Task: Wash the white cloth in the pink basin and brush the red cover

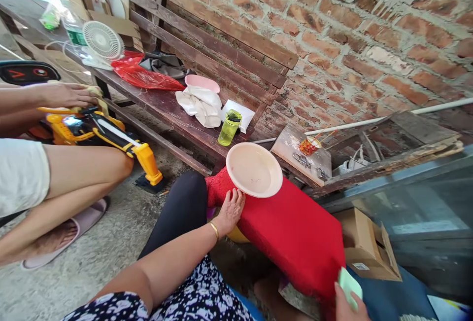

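Observation:
A round cream-coloured plastic basin [254,169] stands on the red-covered board [295,232] before me, with a little water or residue at its bottom. My left hand [231,212], with a gold bangle at the wrist, has its outstretched fingers touching the basin's near left rim. At the lower right edge my right hand [351,306], partly out of frame, pinches a pale mint-green block [350,286] beyond the right part of the red cover. What kind of thing the block is, I cannot make out.
A wooden bench [155,87] holds a green drinking bottle [229,127], white cloth [199,106], a red plastic bag [144,72] and a small fan [103,40]. Another person's hand [70,95] rests by a yellow-black toy [107,128] on the left. A cardboard box [364,244] stands right.

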`<state>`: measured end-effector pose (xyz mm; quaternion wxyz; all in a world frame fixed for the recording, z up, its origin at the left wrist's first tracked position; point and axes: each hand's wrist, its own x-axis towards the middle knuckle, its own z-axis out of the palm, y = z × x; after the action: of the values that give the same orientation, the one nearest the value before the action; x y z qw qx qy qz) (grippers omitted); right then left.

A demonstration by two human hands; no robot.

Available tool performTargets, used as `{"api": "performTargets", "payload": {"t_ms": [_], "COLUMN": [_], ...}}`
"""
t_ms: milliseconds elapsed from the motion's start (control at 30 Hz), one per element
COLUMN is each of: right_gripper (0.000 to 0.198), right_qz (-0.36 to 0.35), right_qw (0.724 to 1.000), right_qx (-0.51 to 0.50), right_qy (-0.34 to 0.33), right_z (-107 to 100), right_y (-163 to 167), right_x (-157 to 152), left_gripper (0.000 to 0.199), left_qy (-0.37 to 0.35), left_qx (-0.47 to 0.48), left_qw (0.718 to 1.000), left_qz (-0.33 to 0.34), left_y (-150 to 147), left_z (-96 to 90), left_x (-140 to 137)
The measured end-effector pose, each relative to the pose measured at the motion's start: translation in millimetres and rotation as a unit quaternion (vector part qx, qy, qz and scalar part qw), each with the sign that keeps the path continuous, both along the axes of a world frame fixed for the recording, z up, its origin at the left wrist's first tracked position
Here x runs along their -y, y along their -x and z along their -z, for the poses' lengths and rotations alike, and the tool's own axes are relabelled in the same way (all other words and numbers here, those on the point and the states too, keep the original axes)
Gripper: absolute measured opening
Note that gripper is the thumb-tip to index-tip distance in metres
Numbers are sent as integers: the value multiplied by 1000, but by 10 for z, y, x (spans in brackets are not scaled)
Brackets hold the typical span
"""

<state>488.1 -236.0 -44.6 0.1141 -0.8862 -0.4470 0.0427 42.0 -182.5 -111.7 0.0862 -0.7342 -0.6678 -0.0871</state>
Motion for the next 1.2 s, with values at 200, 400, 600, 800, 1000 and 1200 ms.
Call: {"api": "performTargets", "payload": {"t_ms": [200,400,600,800,1000,1200], "right_gripper": [66,44,58,83,69,50], "right_qz": [-258,-376,-145,159,12,-130], "right_qw": [949,912,985,983,991,987], "right_qx": [-120,-92,-58,-92,-80,45], "right_qy": [-133,-135,-68,-21,-108,-80], "right_z": [216,340,249,232,306,297], "right_y": [1652,1736,338,-547,-262,253], "right_x": [-385,-589,-556,-222,-329,-617], "left_gripper": [73,70,68,69,68,65], "left_qy": [8,2,-12,-15,-37,-70], "left_qx": [21,0,-21,-30,-45,-59], "left_qw": [999,999,999,999,998,995], "left_qz": [29,33,38,33,32,35], "left_y": [106,229,293,342,390,436], "left_z": [22,88,134,155,211,274], "left_x": [22,25,18,5,-17,-29]}}
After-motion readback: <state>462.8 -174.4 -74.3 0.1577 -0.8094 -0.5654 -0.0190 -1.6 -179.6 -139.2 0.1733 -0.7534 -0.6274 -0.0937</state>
